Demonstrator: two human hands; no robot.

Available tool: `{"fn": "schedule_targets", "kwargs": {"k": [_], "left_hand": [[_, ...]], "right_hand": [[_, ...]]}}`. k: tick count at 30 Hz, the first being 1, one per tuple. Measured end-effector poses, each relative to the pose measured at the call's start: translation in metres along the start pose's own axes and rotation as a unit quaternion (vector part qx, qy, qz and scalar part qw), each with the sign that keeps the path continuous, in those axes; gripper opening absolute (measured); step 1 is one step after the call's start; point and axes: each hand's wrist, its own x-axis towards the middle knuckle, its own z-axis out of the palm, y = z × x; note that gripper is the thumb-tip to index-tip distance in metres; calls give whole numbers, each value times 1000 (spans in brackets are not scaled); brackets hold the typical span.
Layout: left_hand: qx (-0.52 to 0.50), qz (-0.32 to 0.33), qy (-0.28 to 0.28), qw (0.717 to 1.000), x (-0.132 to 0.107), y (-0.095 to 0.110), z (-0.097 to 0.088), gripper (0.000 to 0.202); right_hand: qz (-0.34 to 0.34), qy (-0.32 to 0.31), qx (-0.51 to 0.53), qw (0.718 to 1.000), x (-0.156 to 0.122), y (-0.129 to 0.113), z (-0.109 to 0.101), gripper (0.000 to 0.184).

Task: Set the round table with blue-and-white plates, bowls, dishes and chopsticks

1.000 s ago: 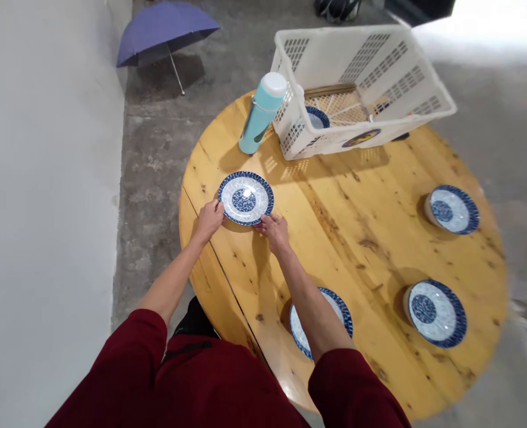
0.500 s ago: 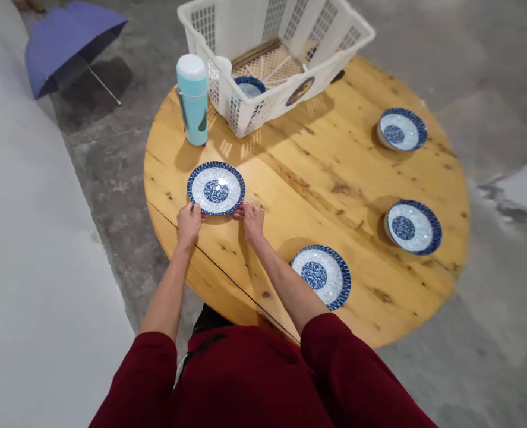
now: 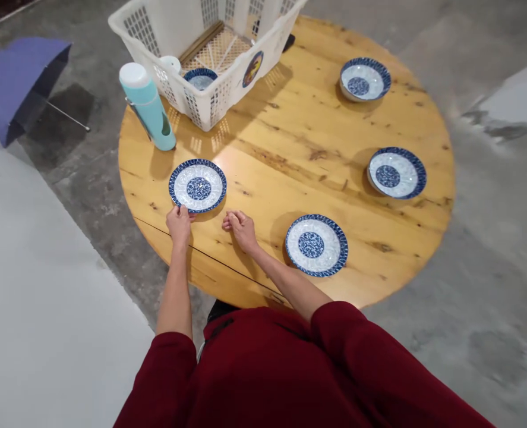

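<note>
My left hand (image 3: 180, 224) pinches the near rim of a blue-and-white patterned bowl (image 3: 198, 187) at the left of the round wooden table (image 3: 290, 148). The thumb lies by the rim, and some fingertips show just below it. My right hand (image 3: 240, 229) is apart from this bowl, to its lower right, low over the wood. Its fingers are loosely curled with nothing in them. A matching bowl (image 3: 316, 245) stands to the right of that hand. Two others, a bowl (image 3: 397, 173) and a bowl (image 3: 365, 79), stand along the table's right side.
Behind the left bowl stands a turquoise thermos (image 3: 147, 110) with a white lid. A white plastic basket (image 3: 221, 98) at the back holds another bowl (image 3: 201, 78) and a white cup-like item (image 3: 171, 63). An open purple umbrella (image 3: 22, 80) lies on the floor at left.
My right hand has let go of the left bowl's rim and drawn back from it. My left hand stays at the rim. The camera view has shifted and turned.
</note>
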Motion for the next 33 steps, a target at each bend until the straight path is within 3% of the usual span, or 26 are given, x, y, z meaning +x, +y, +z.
{"fn": "schedule_targets", "kwargs": {"k": [7,14,29,33], "left_hand": [[-18,28,-2,999,6,-1,6,21],[-17,36,-10,999,13,-6,10,24],[-8,-4,-23,1000,10,12,5,19],[-12,41,2,999,5,10,3,29]], "right_hand": [[47,-29,11,998,-29,9,-17,22],[39,-42,-10,998,-61,19,-32,22],[70,-30,-14,997,-54,10,-24,17],[76,-58,-11,995,-51,3,-28,17]]}}
